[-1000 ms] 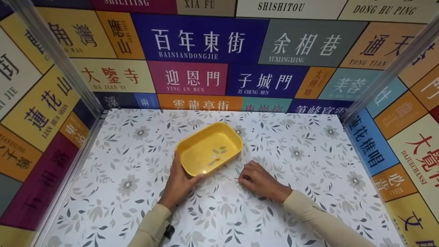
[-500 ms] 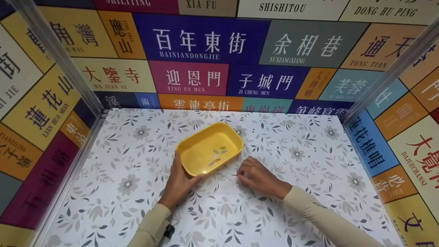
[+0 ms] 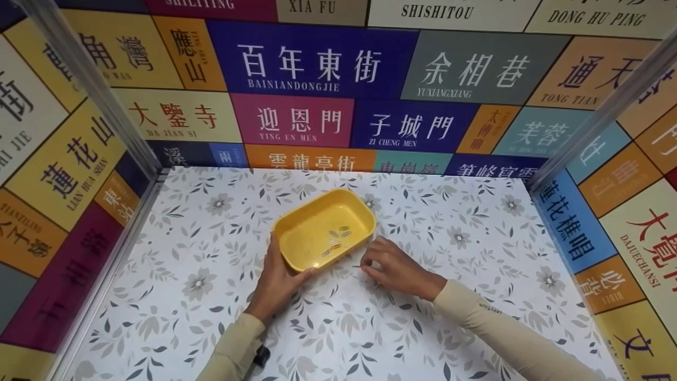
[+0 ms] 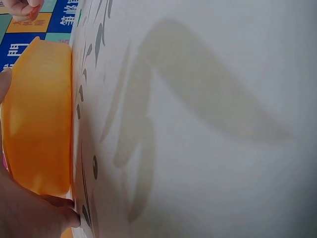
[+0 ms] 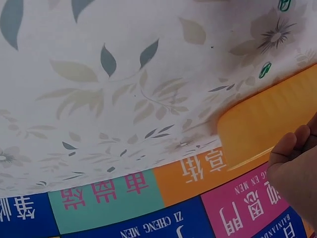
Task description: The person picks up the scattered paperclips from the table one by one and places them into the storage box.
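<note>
On floral table, yellow tray [image 3: 307,233], paper clips [image 3: 336,241] inside

Left hand [image 3: 276,280] grips, thumb forward; right hand [image 3: 394,270] fingers [image 3: 370,253] pinched.

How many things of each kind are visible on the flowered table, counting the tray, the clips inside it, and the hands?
Yellow tray: 1
Paper clips in the tray: about 5; they are small, so the count is uncertain
Thin piece pinched by the right hand: 1
Hands: 2, the left hand holding the tray's near corner
Total: about 9
</note>
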Demonstrator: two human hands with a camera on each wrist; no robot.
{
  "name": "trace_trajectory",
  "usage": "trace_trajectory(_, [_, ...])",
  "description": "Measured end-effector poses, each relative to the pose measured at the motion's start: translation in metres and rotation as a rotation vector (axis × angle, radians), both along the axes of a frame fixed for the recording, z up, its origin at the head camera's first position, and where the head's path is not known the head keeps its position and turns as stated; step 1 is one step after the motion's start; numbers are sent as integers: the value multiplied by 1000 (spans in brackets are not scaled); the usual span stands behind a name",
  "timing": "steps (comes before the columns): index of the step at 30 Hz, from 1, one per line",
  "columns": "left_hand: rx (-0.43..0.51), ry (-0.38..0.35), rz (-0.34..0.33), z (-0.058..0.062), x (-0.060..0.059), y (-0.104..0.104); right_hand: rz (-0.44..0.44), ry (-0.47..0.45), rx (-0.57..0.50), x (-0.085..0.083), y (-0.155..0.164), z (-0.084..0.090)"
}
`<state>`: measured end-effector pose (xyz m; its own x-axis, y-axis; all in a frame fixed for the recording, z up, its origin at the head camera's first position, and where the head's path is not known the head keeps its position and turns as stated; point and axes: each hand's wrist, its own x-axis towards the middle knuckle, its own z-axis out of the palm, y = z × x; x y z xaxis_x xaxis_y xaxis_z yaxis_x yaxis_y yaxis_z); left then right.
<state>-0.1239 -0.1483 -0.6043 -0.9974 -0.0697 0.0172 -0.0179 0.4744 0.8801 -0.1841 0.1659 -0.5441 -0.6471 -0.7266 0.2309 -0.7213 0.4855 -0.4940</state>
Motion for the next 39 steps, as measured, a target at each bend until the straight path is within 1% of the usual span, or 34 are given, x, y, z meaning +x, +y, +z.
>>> trace_trajectory(4, [-7,-16,5,1,1,0,0,-10,22,-3,-4,4])
trace_trajectory(8, [-13,-21,5,1,1,0,-2,-49,53,-5,-8,10])
trace_trajectory(11, [-4,4,1,0,0,0,18,-71,52,-7,-12,13])
trace_trajectory(14, [16,34,-1,0,-1,0,43,-64,47,-10,-15,14])
trace_trajectory(17, [34,47,0,0,-2,1,42,-57,63,-13,-18,16])
trace_trajectory(24, [43,18,8,0,-3,2,51,-22,72,-18,-24,21])
trace_trajectory(29, [59,45,-1,-1,-5,2,48,-21,104,-22,-29,23])
trace_trajectory(31, [55,41,-1,0,-4,2,49,-26,122,-23,-30,24])
trace_trajectory(38, [31,-8,20,2,-2,3,68,-5,134,-29,-36,22])
trace_trajectory(39, [25,1,21,2,-1,4,77,9,128,-30,-36,21])
